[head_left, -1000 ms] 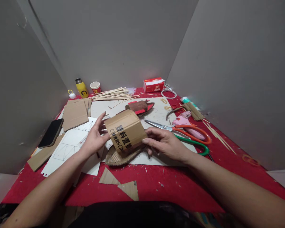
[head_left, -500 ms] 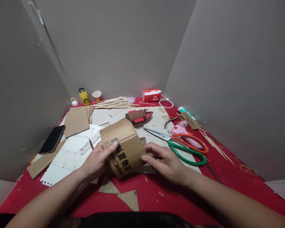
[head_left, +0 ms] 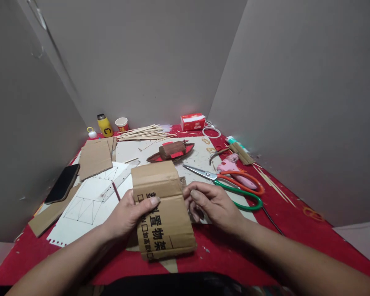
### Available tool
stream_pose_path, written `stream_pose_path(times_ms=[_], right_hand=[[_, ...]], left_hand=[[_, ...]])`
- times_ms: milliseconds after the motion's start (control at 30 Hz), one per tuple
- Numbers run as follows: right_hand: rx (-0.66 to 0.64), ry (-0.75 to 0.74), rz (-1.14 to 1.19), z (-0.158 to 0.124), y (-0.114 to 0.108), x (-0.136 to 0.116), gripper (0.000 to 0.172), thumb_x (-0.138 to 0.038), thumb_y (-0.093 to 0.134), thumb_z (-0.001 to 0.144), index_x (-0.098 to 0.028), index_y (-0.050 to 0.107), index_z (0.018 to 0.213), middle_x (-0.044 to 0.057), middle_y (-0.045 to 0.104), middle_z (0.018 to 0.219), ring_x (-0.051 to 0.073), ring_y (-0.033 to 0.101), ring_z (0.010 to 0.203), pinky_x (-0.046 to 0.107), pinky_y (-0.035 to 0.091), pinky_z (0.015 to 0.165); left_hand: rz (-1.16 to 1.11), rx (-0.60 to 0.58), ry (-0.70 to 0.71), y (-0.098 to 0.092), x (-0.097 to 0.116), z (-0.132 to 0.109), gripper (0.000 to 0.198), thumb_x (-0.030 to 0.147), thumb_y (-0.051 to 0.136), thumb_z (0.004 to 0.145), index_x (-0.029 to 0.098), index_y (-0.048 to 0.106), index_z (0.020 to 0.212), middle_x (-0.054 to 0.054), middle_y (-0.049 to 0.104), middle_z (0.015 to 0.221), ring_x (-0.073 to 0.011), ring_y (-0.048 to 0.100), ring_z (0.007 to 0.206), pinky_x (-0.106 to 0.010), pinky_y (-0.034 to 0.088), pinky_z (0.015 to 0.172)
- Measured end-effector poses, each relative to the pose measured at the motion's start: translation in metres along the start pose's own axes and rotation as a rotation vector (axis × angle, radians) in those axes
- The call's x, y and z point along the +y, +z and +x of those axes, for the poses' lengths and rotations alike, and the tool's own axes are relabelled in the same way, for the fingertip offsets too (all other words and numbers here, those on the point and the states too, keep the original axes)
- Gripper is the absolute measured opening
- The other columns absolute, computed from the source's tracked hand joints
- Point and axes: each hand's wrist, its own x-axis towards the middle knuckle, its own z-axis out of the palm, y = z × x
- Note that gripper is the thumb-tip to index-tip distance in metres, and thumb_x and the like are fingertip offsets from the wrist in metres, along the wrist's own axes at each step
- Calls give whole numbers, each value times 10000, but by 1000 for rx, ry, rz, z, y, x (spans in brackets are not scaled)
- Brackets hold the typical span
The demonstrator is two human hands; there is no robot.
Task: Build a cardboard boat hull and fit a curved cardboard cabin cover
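Observation:
A folded piece of brown cardboard point(head_left: 160, 181) with black printed characters is tilted in front of me above the red table. My left hand point(head_left: 134, 211) grips its left side, thumb flat on the printed face and the other fingers hidden behind. Close by the right edge is my right hand point(head_left: 211, 203), its fingers curled and thumb pressed to the index finger. Whether anything is pinched there I cannot make out. Just beyond lie scissors point(head_left: 212, 175) with orange and green handles. A small model boat point(head_left: 172, 151) in brown and red stands behind the cardboard.
On the left are a phone point(head_left: 63, 183), cardboard sheets point(head_left: 95, 158) and a paper with a truss drawing point(head_left: 84, 207). Wooden sticks point(head_left: 142, 133), a yellow bottle point(head_left: 105, 126) and a paper cup point(head_left: 122, 123) stand at the back. A pink glue gun point(head_left: 230, 164) lies right.
The cardboard has turned more upright and its lower part has swung down toward me. My right fingers have curled in at its edge. The view has shifted slightly.

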Motion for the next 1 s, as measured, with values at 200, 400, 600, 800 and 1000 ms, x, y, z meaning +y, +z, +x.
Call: stream_pose_path(times_ms=[200,400,600,800,1000], right_hand=[[23,-55,-132,-3,3,-2,335,-484,530,914,-186,515,763,-60,469,525,69,437,425,190,350,415],[-4,-299,-458,-4,-3,-12,391,-414,379,990,-201,489,682,-28,517,528,81,475,454,210,386,459],[322,-237,-1026,-11,-54,-45,344,-401,464,936,-206,540,663,10,576,592,125,516,535,268,404,541],[122,226,-1615,-31,-103,-27,217,-211,528,822,-132,628,998,169,695,997,281,654,864,364,478,694],[112,262,-1657,-22,-110,-7,197,-128,521,760,-136,622,930,161,708,959,269,671,841,334,476,657]], left_hand=[[-14,-147,-79,7,-1,-4,431,345,688,824,195,644,1226,-144,712,1138,-288,692,992,-444,529,897],[0,-99,-54,8,4,-7,450,339,666,839,194,621,1263,-138,703,1167,-291,683,1020,-438,532,915],[16,229,86,-9,14,0,652,344,738,750,222,531,1356,-101,730,1117,-288,706,952,-371,587,798],[21,327,84,-18,15,9,701,336,762,708,191,530,1353,-89,738,1095,-305,698,971,-368,588,802],[33,301,160,-16,15,7,676,333,758,716,201,545,1343,-85,727,1129,-293,696,975,-366,573,831]])
